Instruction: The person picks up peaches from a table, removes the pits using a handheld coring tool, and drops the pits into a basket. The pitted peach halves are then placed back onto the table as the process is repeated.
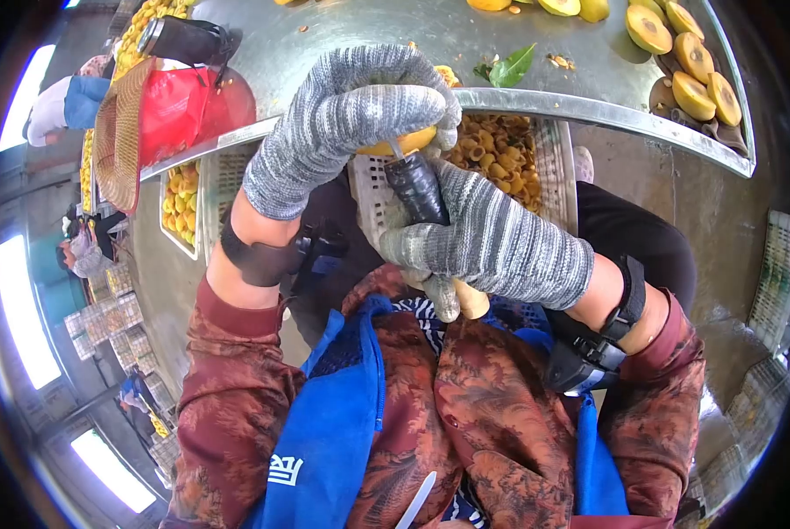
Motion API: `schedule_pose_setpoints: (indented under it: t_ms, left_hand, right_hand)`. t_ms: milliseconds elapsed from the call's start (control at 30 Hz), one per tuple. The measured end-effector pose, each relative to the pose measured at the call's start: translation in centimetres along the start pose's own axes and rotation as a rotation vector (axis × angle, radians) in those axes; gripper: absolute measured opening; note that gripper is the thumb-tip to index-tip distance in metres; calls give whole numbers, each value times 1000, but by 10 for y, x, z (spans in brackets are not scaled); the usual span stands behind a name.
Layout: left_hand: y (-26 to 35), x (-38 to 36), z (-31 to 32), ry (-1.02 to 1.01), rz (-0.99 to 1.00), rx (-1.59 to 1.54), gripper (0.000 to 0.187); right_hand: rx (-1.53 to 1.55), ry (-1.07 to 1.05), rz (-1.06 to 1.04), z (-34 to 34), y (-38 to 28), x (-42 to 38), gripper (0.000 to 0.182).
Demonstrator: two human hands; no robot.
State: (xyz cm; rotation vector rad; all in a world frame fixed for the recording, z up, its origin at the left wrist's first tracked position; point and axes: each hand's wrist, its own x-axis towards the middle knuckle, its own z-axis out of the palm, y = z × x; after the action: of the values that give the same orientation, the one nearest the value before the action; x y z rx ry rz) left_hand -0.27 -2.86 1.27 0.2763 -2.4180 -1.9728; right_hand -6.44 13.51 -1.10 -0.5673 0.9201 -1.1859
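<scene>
My left hand [360, 115], in a grey striped knitted glove, curls around a yellow fruit half [402, 142], perhaps a peach, mostly hidden by the fingers. My right hand [501, 238], gloved alike, is closed around a hand tool wrapped in black tape [419, 189]. A short bit of metal at the tool's top meets the fruit; its working end is hidden. A pale wooden end [472, 301] shows below the right hand's fingers. Under both hands stands a white plastic crate [555, 167] with many orange-brown scooped-out pieces [501, 150] in it.
A metal table [342, 26] with a raised rim lies ahead. On it are cut fruit halves [695, 57] at right, a green leaf [511, 67], a red bag [175, 106] and a black bottle [183, 40] at left. A fruit-filled crate [181, 207] stands lower left. Other people work far left.
</scene>
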Motion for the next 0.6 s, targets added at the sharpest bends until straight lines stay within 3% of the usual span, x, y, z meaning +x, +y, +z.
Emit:
schedule_pose_setpoints:
  t_ms: [100, 167, 233, 300, 333, 400, 467, 533, 567, 600]
  left_hand:
    - [2, 6, -9, -160, 16, -4, 25]
    - [8, 7, -7, -153, -2, 10, 26]
    - [9, 6, -1, -145, -22, 24, 26]
    - [11, 6, 8, -57, -26, -112, 41]
    - [11, 5, 12, -53, -18, -113, 41]
    - [6, 2, 18, 39, -15, -404, 44]
    - [-7, 0, 19, 6, 43, -419, 44]
    - [-25, -5, 28, 599, 111, -208, 45]
    - [-6, -7, 23, 177, 8, -663, 44]
    - [-7, -9, 19, 183, 26, -660, 44]
  right_hand:
    - [39, -43, 70, -1, -8, -5, 31]
    - [85, -84, 152, -2, -7, -4, 29]
    - [110, -133, -98, -3, 10, 3, 17]
    - [142, -154, -93, -5, 15, 5, 17]
    - [174, -174, -91, -6, 16, 4, 18]
    - [231, -214, -87, -10, 14, 4, 19]
    - [283, -259, -82, -11, 9, 4, 20]
    - [125, -210, -71, -6, -4, 3, 19]
    - [-66, -91, -36, -1, -7, 4, 20]
    - [-257, 29, -7, 3, -11, 5, 20]
